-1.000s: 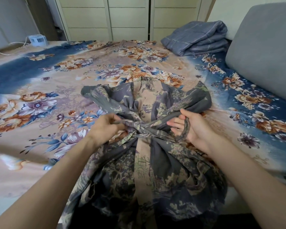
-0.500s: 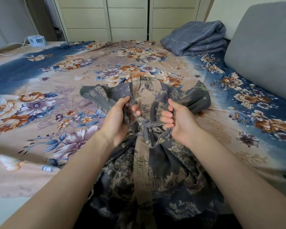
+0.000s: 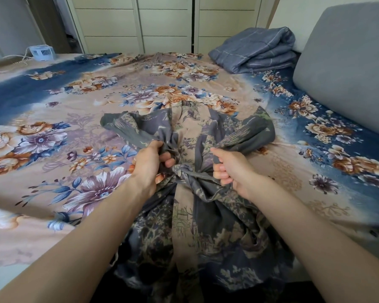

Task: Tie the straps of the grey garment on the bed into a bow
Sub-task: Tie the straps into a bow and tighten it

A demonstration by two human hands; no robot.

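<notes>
Right at the near edge of the bed, the grey printed garment lies spread over the floral bedsheet, its lower part spilling off the mattress toward the person and cut off by the bottom of the frame. Only the one head view is on offer, looking down along both bare forearms.

The left hand is closed in a fist around the left strap, a bunched band of fabric that fans out up and to the left across the sheet. The right hand is likewise clenched on the right strap, which spreads up and to the right. Between the two fists sits the knot, a tight twist of cloth where the straps cross. Whether it holds loops or just a plain crossing I cannot tell; the folds and the busy print swallow the detail, and the fingers of the left hand cover part of it.

Farther back, a folded blue-grey quilt rests at the far right corner of the bed, just beside a grey upholstered headboard that runs out of frame on the right. A small white fan stands off the far left side, its cord trailing away. Pale wardrobe doors fill the back wall, their tops cropped.
</notes>
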